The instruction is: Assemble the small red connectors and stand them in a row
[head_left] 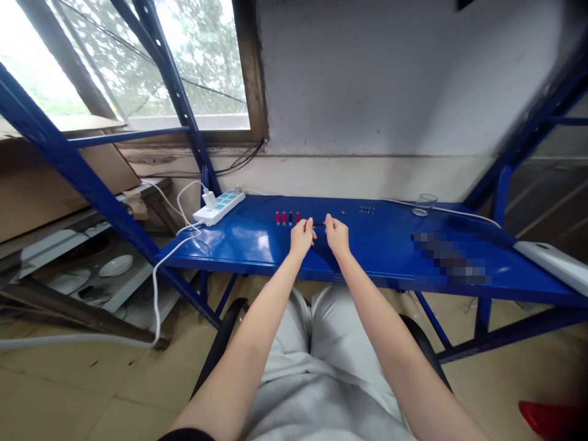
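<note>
My left hand [301, 237] is closed in a pinch on the left end of a small black cylinder [318, 223] above the blue table [229, 245]. At the cylinder's right end, where a bit of silver shows, the fingers of my right hand [337, 235] are pinched together. Just left of my left hand stands a short row of small cylinders with pale lower ends: red ones [278, 218] and a black one [290, 218]. Beyond my right hand lie several tiny metal pieces [366, 209] in a row, too small to name. A tiny loose bit [342, 212] lies nearer.
A white power strip [220, 207] with a plugged-in charger sits at the table's left end, its cable hanging over the edge. To the right are a clear glass cup [424, 204], a blurred-out dark object [450, 258] and a white box-like object [551, 264]. Blue posts frame both sides.
</note>
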Motion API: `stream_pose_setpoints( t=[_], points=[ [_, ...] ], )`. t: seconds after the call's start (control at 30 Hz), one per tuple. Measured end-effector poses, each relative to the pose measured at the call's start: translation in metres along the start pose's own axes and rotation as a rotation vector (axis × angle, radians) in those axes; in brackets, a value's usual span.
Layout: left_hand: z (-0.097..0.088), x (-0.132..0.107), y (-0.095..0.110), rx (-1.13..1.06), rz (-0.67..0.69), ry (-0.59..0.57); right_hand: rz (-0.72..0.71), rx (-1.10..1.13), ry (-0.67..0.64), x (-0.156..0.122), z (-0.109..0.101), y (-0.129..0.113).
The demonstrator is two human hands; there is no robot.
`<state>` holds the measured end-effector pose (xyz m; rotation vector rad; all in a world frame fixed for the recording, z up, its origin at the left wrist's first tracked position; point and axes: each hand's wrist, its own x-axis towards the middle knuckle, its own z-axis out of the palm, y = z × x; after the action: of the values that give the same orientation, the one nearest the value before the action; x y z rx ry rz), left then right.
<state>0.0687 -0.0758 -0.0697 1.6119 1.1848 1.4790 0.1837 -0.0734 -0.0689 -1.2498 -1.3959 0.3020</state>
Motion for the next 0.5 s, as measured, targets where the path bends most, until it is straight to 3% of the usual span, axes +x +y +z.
stream_pose_setpoints(
  t=[0.23,0.5],
  points=[
    [-0.0004,-0.0011,0.0027,-0.039,-0.077,0.024,-0.011,0.007,-0.019,-0.0013,-0.0008,-0.0014],
    [-0.003,0.0001,-0.0016,-0.015,-0.069,0.052,-0.009,0.017,-0.033,-0.0023,-0.0024,-0.0041]
  ],
)
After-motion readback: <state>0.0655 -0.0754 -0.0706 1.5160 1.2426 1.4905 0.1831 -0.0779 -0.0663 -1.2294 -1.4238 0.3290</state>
